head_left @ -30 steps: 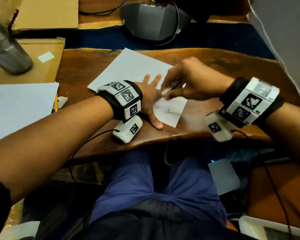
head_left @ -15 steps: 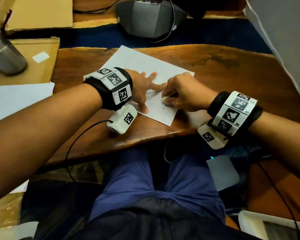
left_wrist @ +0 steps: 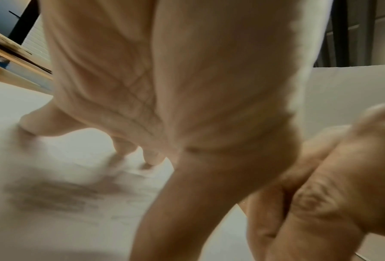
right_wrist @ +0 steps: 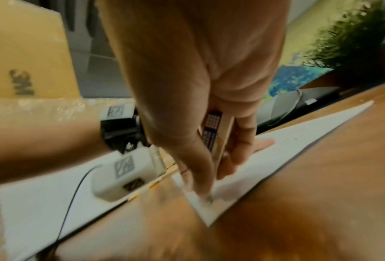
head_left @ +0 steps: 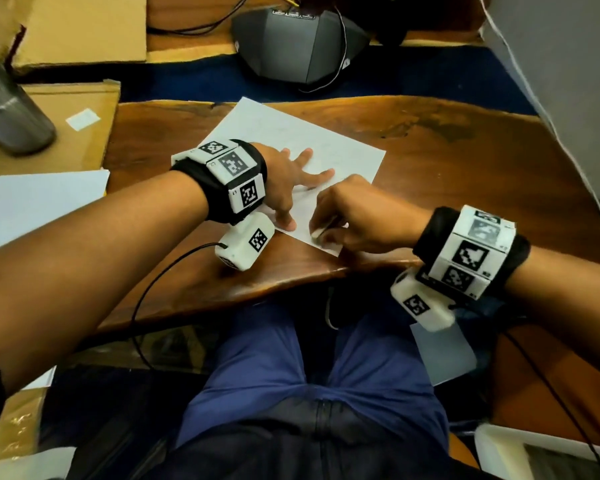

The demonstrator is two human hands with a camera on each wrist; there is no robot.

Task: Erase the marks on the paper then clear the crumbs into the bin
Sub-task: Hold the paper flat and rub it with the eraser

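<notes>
A white sheet of paper (head_left: 291, 133) lies slanted on the wooden table (head_left: 465, 161). My left hand (head_left: 284, 181) presses flat on the sheet with its fingers spread. My right hand (head_left: 321, 233) pinches a white eraser (head_left: 316, 233) and holds its tip against the paper close to the near corner. In the right wrist view the eraser (right_wrist: 216, 134) shows a blue printed sleeve between thumb and fingers, above the paper (right_wrist: 298, 146). The left wrist view has my left hand (left_wrist: 164, 88) on the paper (left_wrist: 53, 238), with a blurred grey smudge (left_wrist: 53, 197) beside it. No crumbs or bin can be made out.
A steel bottle (head_left: 11, 112) stands on cardboard (head_left: 66, 140) at the far left. A second white sheet (head_left: 32, 202) lies left of the table. A grey device with cables (head_left: 298, 46) sits behind the table. A white-edged object (head_left: 534, 452) is low on the right.
My right hand has drawn the eraser back from beside the left fingers to the paper's near corner. The left hand stays flat on the sheet.
</notes>
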